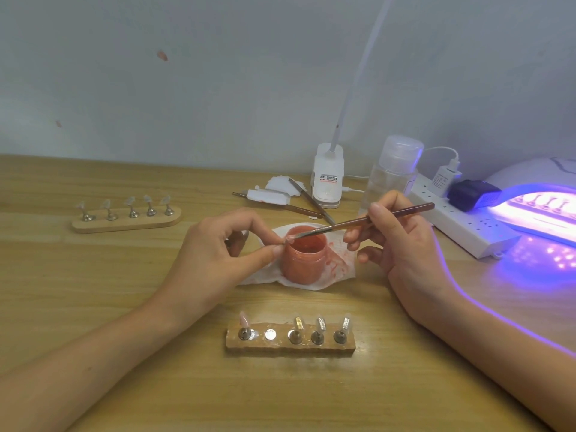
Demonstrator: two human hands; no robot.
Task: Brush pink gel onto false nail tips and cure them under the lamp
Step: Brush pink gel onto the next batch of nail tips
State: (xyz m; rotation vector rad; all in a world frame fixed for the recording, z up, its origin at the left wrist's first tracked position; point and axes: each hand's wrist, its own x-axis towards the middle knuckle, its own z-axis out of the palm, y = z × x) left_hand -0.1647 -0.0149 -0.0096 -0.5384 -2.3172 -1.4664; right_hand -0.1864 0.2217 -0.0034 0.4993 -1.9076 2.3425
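My left hand (pixel 224 254) pinches a small nail tip on its stand (pixel 288 239) between thumb and fingers, held at the rim of the open pink gel jar (pixel 304 257). My right hand (pixel 396 241) grips a thin brown brush (pixel 367 221) whose bristles touch that tip. In front of me a wooden holder (pixel 290 342) carries one pink tip at its left, an empty magnet spot, and three clear tips. The curing lamp (pixel 542 207) glows purple at the right with another row of tips inside.
The jar stands on a stained white tissue (pixel 338 269). A second wooden holder (pixel 126 221) with several clear tips lies back left. A desk lamp base (pixel 328 179), a clear bottle (pixel 392 176), tweezers (pixel 311 201) and a power strip (pixel 461 226) sit along the back.
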